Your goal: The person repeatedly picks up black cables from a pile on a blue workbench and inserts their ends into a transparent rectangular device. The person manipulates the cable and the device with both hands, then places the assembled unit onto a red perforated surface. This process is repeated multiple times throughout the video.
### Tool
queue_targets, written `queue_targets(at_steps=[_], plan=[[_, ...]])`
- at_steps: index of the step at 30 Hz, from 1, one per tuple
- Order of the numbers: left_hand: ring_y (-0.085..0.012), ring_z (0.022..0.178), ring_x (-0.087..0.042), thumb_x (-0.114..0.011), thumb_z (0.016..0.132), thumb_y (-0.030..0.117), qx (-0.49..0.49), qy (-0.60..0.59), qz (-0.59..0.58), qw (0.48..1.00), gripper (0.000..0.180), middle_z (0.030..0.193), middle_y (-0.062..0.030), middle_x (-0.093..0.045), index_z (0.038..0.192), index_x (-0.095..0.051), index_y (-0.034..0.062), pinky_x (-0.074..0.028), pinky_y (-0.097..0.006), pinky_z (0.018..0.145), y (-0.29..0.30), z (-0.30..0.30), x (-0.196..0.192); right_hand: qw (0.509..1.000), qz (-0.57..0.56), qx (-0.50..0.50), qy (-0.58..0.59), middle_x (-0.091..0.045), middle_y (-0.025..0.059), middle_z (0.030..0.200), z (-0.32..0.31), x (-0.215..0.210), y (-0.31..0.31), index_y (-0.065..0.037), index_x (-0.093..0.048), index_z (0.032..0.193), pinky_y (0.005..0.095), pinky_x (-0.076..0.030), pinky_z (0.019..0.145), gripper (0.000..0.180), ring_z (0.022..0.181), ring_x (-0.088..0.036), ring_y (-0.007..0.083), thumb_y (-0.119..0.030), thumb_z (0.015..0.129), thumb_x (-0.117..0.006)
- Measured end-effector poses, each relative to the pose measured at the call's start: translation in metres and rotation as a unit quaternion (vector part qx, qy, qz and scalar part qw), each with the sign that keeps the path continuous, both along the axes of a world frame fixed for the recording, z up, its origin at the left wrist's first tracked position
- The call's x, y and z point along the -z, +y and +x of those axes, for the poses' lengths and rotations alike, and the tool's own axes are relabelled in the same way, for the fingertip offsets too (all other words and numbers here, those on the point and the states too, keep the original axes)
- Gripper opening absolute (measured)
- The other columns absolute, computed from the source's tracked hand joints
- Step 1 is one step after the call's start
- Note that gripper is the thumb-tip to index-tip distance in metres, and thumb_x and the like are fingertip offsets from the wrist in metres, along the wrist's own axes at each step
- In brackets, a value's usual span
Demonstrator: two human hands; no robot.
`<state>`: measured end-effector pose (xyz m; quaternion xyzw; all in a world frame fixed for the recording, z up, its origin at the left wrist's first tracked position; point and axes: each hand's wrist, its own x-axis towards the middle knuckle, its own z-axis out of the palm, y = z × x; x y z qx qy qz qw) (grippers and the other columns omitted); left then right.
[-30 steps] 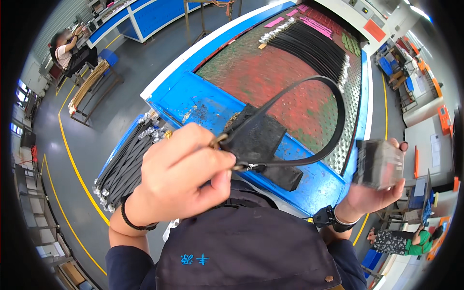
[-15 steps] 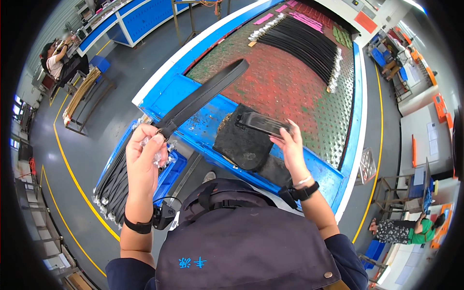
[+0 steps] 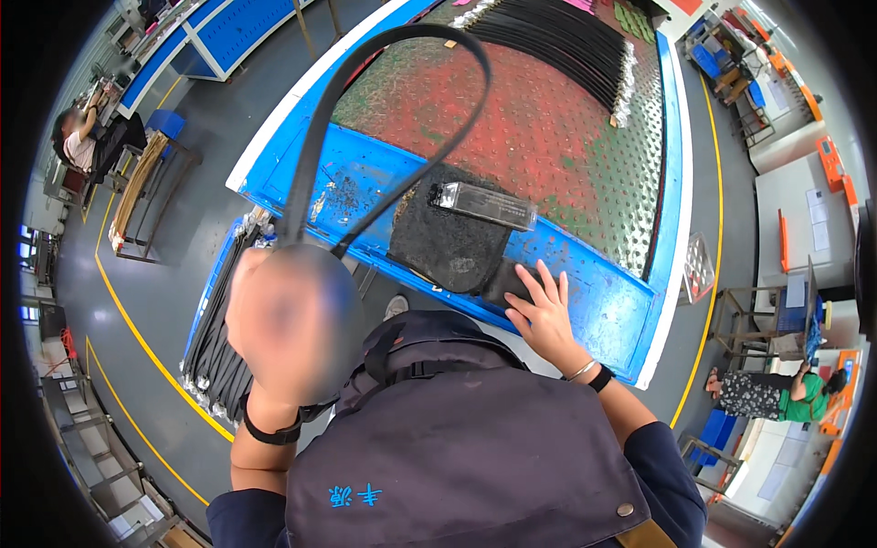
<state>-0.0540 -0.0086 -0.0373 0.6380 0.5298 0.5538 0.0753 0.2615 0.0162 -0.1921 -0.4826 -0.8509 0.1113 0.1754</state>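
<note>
A black strap (image 3: 312,146) rises in a wide loop from my left hand (image 3: 248,315). Its two ends come down to the fist, which is closed round them; a blurred patch covers most of the fingers. My right hand (image 3: 546,318) lies with fingers spread over a small dark pad (image 3: 501,281) at the edge of the blue ledge. Just beyond it, a larger black pad (image 3: 438,242) bears a dark rectangular block (image 3: 489,205) with a shiny, clear-looking surface. The right hand is apart from that block.
The blue-rimmed worktable (image 3: 630,315) has a studded red and green surface (image 3: 521,128). A row of black straps (image 3: 557,46) with wrapped ends lies at its far side. More straps (image 3: 215,356) fill a blue bin at my left. Two people are at work farther off.
The strap, narrow and leaning right before, now stands opened into a wide loop. My right hand has left the block's end and come nearer to the small dark pad.
</note>
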Motion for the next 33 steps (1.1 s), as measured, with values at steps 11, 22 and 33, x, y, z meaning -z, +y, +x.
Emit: queue_targets(at_steps=[11,22,33], plan=[[-0.0161,0.053,-0.052,-0.070,0.054,0.000,0.168,0.199,0.188,0.947,0.027,0.077,-0.0076,-0.054,0.080,-0.062,0.0054,-0.041,-0.026,0.041,0.016,0.045,-0.027,0.929,0.323,-0.123,0.136,-0.043,0.0043,0.134,-0.037,-0.159,-0.010,-0.024,-0.070,0.103,0.0562,-0.005,0.107,0.035,0.131,-0.024,0.0363,-0.045,0.082,-0.050],[-0.0146,0.052,-0.050,-0.068,0.054,-0.002,0.177,0.206,0.217,0.938,0.022,0.077,-0.0080,-0.050,0.074,-0.062,0.0051,-0.038,-0.023,0.040,0.012,0.052,-0.034,0.929,0.333,-0.130,0.099,-0.045,-0.0025,0.132,-0.051,-0.176,-0.014,-0.024,-0.069,0.104,0.0631,-0.003,0.103,0.053,0.130,-0.022,0.0406,-0.049,0.059,-0.061],[-0.0131,0.051,-0.048,-0.066,0.053,0.001,0.187,0.231,0.221,0.929,0.020,0.078,-0.0090,-0.051,0.071,-0.061,0.0070,-0.037,-0.022,0.040,0.011,0.052,-0.033,0.934,0.280,-0.165,0.149,-0.049,0.0048,0.129,-0.049,-0.182,-0.014,-0.016,-0.069,0.105,0.0626,-0.001,0.103,0.055,0.131,-0.022,0.0418,-0.044,0.058,-0.062]])
